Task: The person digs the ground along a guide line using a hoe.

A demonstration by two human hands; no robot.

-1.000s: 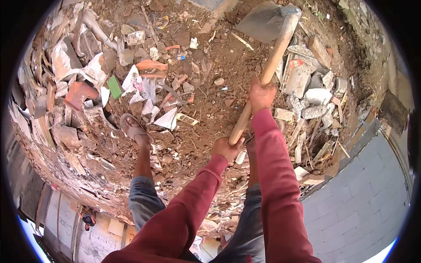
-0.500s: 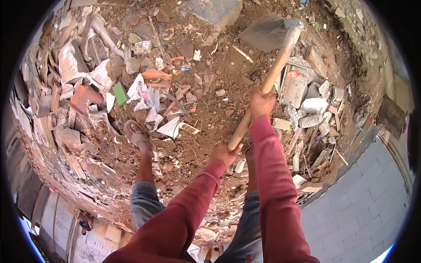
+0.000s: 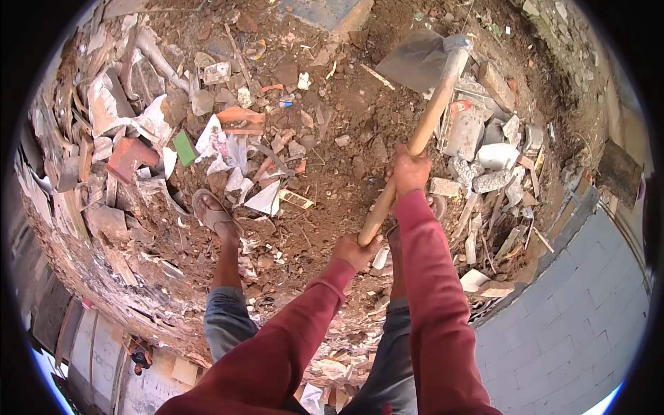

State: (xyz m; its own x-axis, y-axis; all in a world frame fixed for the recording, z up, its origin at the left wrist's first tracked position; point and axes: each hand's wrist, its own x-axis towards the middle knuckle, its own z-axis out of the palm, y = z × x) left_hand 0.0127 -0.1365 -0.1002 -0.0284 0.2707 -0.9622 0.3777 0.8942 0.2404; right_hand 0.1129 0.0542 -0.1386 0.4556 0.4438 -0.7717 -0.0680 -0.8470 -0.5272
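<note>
Both of my hands grip a hoe by its wooden handle, which slants up and away to the right. My left hand is wrapped round the handle's near end. Farther up the shaft, my right hand is closed round it. At the far end, the broad grey metal hoe blade rests on or just above the brown soil; the exact contact is unclear. Broken concrete pieces lie right of my right hand.
Rubble and broken boards heap up on the left, with a green block among them. A grey block wall stands at lower right. My sandalled foot is on the debris. Another person is far off at lower left.
The hoe blade has come slightly toward me, over the soil. Both hands keep their grip on the handle, and the view has shifted a little.
</note>
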